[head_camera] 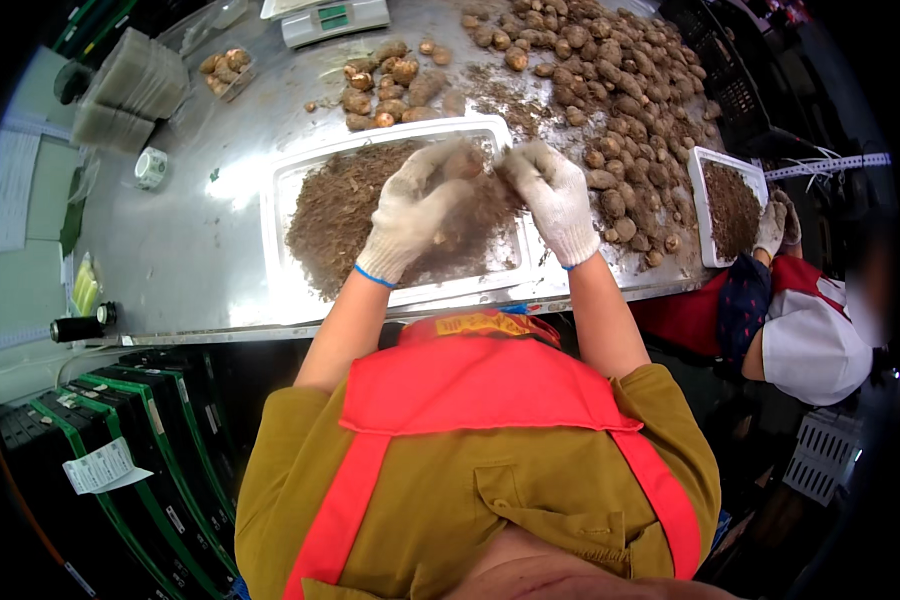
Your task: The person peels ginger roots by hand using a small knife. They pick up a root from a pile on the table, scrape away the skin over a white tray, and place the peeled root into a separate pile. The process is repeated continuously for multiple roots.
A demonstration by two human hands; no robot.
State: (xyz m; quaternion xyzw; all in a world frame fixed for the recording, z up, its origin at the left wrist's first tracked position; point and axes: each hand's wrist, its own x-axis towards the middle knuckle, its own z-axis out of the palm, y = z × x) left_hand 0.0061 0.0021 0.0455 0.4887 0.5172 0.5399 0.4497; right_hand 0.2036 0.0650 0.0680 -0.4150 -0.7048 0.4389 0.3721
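Note:
My left hand [418, 199], in a white knitted glove, is closed around a brown taro-like tuber [463, 163] above a white tray [273, 247] of loose brown peelings [337, 202]. My right hand [549, 184], gloved the same way, is at the tray's right edge, with dark fibrous matter at its fingertips; what exactly it pinches is blurred. Beyond the tray lies a small group of partly cleaned tubers [391, 86]. A large heap of rough brown tubers [630, 97] spreads over the metal table to the right.
A digital scale [335, 21] stands at the back. At left are stacked clear containers [131, 82], a filled punnet [229, 71] and a label roll [151, 168]. At right, a co-worker's gloved hands [771, 225] are beside another white tray [709, 225]. Black crates [142, 420] stand below left.

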